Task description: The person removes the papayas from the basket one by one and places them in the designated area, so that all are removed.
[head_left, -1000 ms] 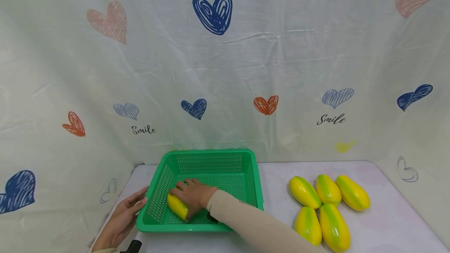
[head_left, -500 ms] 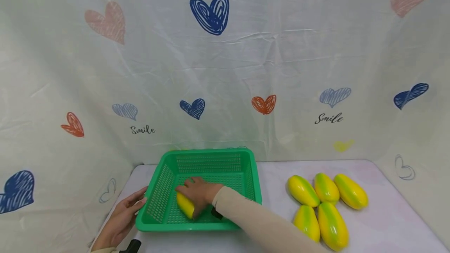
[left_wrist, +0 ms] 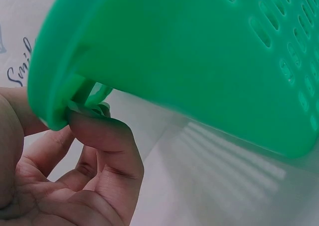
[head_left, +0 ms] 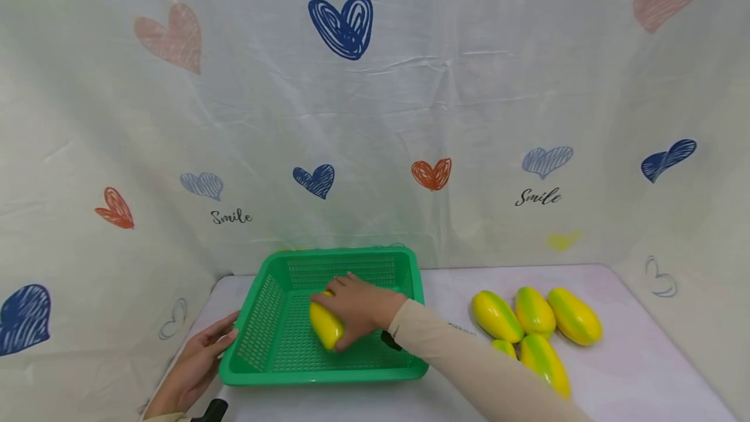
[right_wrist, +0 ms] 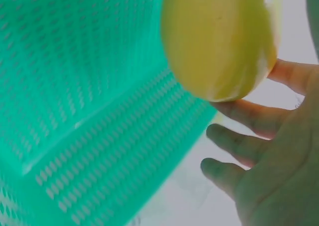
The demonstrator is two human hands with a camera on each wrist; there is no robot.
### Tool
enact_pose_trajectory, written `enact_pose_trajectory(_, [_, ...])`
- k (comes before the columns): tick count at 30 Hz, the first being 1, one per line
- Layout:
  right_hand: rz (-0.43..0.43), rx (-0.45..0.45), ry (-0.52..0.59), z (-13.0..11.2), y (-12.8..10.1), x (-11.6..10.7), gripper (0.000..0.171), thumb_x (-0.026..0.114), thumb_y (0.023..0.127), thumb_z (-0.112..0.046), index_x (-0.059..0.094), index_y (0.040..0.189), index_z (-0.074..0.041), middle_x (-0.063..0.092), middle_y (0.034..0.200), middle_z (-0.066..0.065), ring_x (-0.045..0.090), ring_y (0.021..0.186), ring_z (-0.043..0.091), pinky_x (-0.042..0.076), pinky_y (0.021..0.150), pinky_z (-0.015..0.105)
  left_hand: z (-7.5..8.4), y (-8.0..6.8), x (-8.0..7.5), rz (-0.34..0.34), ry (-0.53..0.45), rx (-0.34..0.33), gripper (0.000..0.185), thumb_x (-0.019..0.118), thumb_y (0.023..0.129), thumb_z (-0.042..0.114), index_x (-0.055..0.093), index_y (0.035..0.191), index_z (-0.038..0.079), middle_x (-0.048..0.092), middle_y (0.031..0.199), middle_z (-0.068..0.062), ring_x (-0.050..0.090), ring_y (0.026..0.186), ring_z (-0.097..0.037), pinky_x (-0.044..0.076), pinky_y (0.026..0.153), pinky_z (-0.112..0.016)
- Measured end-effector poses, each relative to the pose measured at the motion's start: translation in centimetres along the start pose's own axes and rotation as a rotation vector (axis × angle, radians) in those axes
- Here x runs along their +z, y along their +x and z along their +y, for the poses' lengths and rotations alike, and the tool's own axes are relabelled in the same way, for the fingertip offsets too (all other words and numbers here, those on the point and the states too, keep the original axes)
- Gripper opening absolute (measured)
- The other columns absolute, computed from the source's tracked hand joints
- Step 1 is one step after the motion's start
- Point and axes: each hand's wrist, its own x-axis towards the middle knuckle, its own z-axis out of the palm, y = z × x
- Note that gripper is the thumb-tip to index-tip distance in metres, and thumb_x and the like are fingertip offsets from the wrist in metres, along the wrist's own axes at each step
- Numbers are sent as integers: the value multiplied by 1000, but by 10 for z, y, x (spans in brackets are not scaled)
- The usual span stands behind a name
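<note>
A green plastic basket [head_left: 322, 378] with slotted walls stands on the table. At its left rim my left hand [head_left: 196, 360] holds the edge. The left wrist view shows its fingers [left_wrist: 117, 151] curled at the underside of the basket's rim [left_wrist: 42, 96]. Over the basket floor my right hand [head_left: 363, 308] grips a glossy yellow-green oblong fruit [head_left: 325, 325], like a papaya or mango. Close up in the right wrist view, the fruit [right_wrist: 219, 41] is raised above the basket, with some fingers against it and others off it.
To the basket's right, several like yellow-green fruits [head_left: 536, 311] lie grouped on the white table [head_left: 638, 370]. My right sleeve [head_left: 469, 357] crosses the front and partly covers one. Behind the table hangs a white curtain [head_left: 375, 116] with printed hearts.
My right hand has moved right and upward with the fruit, away from the basket's left side. The left hand stays at the rim. The head view has shifted slightly.
</note>
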Motion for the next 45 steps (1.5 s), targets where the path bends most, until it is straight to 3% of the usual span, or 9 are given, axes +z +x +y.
enact_pose_trajectory(4, [47,-11,-19,10,-19,-7,89,77,88,-62,42,161,-23,56,145,2,51,140,20,33,127,47,0,1,-2,5,-7,-17,69,60,109,14,24,166,0,21,169,-30,63,96,2,58,87,-24])
enact_pose_trajectory(10, [99,-25,-133,20,-45,-15,93,73,89,-67,37,163,-22,54,150,3,48,143,22,28,129,48,-1,1,-6,6,-1,-26,70,60,109,14,23,166,-1,19,170,-31,61,95,3,58,86,-22])
enact_pose_trajectory(19, [214,-92,-226,27,-86,-18,99,74,86,-72,38,162,-18,52,154,7,46,144,28,29,127,57,0,2,-7,-20,2,-17,70,59,110,14,21,166,-2,23,168,-31,63,96,3,58,86,-23])
enact_pose_trajectory(26, [337,-158,-199,28,-111,-11,98,77,85,-67,41,161,-17,51,154,11,47,143,30,32,125,59,1,2,-7,-21,4,-12,69,58,110,14,21,166,-1,24,166,-31,64,95,3,59,87,-23])
enact_pose_trajectory(35, [440,-164,-193,34,-142,0,102,81,82,-66,40,161,-16,53,152,13,50,140,31,39,120,61,2,3,-7,-46,9,0,69,57,110,15,20,166,-2,23,167,-31,63,97,4,58,87,-24])
enact_pose_trajectory(41, [507,-122,-177,39,-164,5,105,87,76,-61,40,160,-17,54,149,13,51,137,32,43,117,60,2,3,-7,-43,5,-12,69,57,111,15,19,167,-1,20,169,-31,62,95,4,58,86,-23])
enact_pose_trajectory(45, [487,-60,-155,43,-182,9,110,90,73,-58,38,161,-18,53,150,12,50,137,31,44,115,62,1,3,-8,-50,4,-13,71,57,111,16,18,167,-1,19,169,-31,62,96,4,58,86,-22])
